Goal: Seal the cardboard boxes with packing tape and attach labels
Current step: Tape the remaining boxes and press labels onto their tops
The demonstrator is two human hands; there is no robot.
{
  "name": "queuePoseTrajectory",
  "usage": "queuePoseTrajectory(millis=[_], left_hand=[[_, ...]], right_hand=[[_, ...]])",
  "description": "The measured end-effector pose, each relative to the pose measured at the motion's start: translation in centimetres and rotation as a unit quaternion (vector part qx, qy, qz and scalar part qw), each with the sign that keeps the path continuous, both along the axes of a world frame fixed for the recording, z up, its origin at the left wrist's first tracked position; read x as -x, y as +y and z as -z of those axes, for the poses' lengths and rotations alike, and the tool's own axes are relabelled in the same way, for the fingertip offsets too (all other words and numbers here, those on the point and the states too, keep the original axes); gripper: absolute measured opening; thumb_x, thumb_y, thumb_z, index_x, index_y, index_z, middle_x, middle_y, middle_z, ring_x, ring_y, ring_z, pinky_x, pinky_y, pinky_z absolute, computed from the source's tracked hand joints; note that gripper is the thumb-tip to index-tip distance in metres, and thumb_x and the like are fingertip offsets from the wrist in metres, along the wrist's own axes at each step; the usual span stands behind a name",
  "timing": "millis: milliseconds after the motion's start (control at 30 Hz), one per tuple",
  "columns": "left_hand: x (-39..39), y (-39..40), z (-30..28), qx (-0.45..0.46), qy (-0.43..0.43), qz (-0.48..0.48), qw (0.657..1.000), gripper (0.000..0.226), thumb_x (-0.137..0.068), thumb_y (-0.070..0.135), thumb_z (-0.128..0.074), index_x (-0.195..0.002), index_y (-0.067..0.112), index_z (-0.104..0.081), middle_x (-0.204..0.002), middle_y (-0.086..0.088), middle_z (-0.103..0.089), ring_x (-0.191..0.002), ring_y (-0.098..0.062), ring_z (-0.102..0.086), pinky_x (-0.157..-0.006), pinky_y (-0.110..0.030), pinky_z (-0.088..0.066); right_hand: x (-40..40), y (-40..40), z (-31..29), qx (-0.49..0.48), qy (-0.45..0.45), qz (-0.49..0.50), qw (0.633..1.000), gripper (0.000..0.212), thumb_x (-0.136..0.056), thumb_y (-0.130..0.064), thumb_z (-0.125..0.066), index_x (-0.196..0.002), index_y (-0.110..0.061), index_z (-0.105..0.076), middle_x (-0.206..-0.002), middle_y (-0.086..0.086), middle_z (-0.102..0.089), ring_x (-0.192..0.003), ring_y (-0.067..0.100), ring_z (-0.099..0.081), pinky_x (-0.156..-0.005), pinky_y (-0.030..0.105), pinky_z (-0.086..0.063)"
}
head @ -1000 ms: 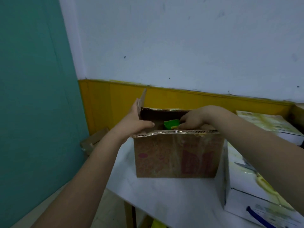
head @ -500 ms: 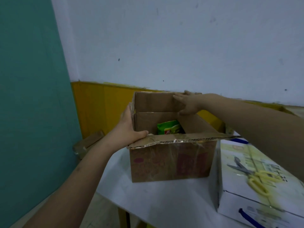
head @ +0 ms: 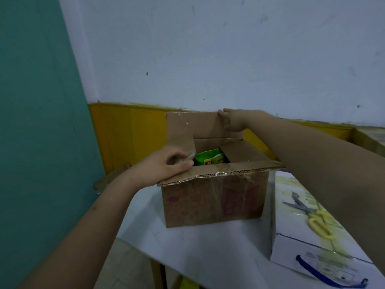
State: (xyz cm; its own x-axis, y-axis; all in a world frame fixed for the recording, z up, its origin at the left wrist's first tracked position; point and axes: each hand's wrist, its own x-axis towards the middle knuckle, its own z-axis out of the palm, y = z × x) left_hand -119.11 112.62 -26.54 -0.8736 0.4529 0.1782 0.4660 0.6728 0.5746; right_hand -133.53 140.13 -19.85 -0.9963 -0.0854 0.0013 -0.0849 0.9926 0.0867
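Cardboard box sits at frame centre on a white table, top unsealed. The left hand rests on the left side flap, fingers curled over its edge and thumb lying along the near flap. The right hand grasps the top right corner of the upright far flap. A green packet lies inside, visible through the opening. Old clear tape residue clings to the near flap and front wall.

Right of centre, a white carton stands just beside the box, carrying yellow-handled scissors. No tape roll or label is visible.

Risk: folding the far flap before the side flaps lie flat would likely leave a raised, uneven seam. The packet appears to sit high and may hold the flaps apart. Stale tape residue may weaken adhesion of new tape.
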Motion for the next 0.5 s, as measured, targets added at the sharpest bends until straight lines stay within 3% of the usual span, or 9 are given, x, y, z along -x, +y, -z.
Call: queuePoseTrajectory(millis=[100,133,200,267,333,433,500], left_hand=[[-1.5,-0.4,-1.5,0.038,-0.131,0.060,0.989,0.076,-0.067,0.095,-0.037,-0.123,0.047,-0.057,-0.119,0.033,-0.054,-0.111,0.010,-0.052,-0.082,-0.012,-0.038],[-1.7,-0.9,-2.0,0.051,-0.148,0.079,0.985,0.078,-0.063,0.096,-0.039,-0.125,0.051,-0.053,-0.117,0.038,-0.051,-0.107,0.016,-0.050,-0.078,-0.010,-0.038],[-2.0,-1.8,-3.0,0.071,-0.173,0.110,0.976,0.058,-0.075,0.076,-0.051,-0.128,0.051,-0.049,-0.117,0.039,-0.054,-0.102,0.020,-0.052,-0.075,-0.008,-0.042],[-1.7,-2.1,-3.8,0.071,-0.155,0.114,0.979,0.050,-0.081,0.059,-0.058,-0.128,0.043,-0.059,-0.117,0.030,-0.064,-0.106,0.014,-0.058,-0.085,-0.010,-0.044],[-0.6,-1.8,-4.2,0.036,-0.100,0.071,0.992,0.051,-0.079,0.073,-0.058,-0.117,0.041,-0.071,-0.115,0.024,-0.069,-0.108,0.005,-0.062,-0.096,-0.024,-0.044],[1.9,-0.8,-4.5,-0.085,-0.009,-0.042,0.995,0.055,-0.073,0.074,-0.061,-0.107,0.034,-0.076,-0.111,0.019,-0.069,-0.105,-0.001,-0.060,-0.085,-0.027,-0.044],[3.7,0.0,-4.2,-0.127,0.023,-0.068,0.989,0.053,-0.076,0.064,-0.068,-0.120,0.033,-0.069,-0.121,0.015,-0.063,-0.110,-0.008,-0.057,-0.080,-0.025,-0.044]], right_hand=[[-0.3,0.5,-0.1,-0.003,0.020,-0.026,0.999,0.073,-0.104,-0.032,-0.047,-0.160,-0.021,-0.001,-0.166,0.005,-0.008,-0.145,0.033,-0.028,-0.114,0.046,-0.032],[-0.6,0.7,0.0,-0.005,0.024,-0.033,0.999,0.072,-0.104,-0.034,-0.047,-0.160,-0.022,-0.004,-0.165,0.006,-0.012,-0.144,0.033,-0.031,-0.113,0.046,-0.033],[-1.3,1.3,-0.1,-0.012,0.028,-0.044,0.999,0.069,-0.103,-0.039,-0.047,-0.159,-0.026,-0.009,-0.163,0.006,-0.018,-0.142,0.033,-0.034,-0.113,0.046,-0.033],[-2.4,1.7,-0.6,-0.012,0.023,-0.052,0.998,0.060,-0.104,-0.044,-0.043,-0.157,-0.029,-0.019,-0.161,0.006,-0.024,-0.142,0.032,-0.034,-0.114,0.046,-0.031],[-3.9,1.8,-1.4,0.027,-0.019,-0.042,0.999,0.055,-0.104,-0.053,-0.035,-0.153,-0.028,-0.035,-0.158,0.005,-0.033,-0.141,0.030,-0.036,-0.116,0.046,-0.029],[-6.6,1.6,-2.4,0.123,-0.111,0.010,0.986,0.075,-0.093,-0.073,-0.024,-0.136,-0.022,-0.058,-0.146,0.001,-0.050,-0.131,0.027,-0.049,-0.115,0.045,-0.031],[-7.4,1.7,-2.5,0.150,-0.130,0.035,0.979,0.082,-0.085,-0.082,-0.020,-0.131,-0.028,-0.061,-0.143,0.003,-0.054,-0.130,0.027,-0.050,-0.115,0.045,-0.029]])
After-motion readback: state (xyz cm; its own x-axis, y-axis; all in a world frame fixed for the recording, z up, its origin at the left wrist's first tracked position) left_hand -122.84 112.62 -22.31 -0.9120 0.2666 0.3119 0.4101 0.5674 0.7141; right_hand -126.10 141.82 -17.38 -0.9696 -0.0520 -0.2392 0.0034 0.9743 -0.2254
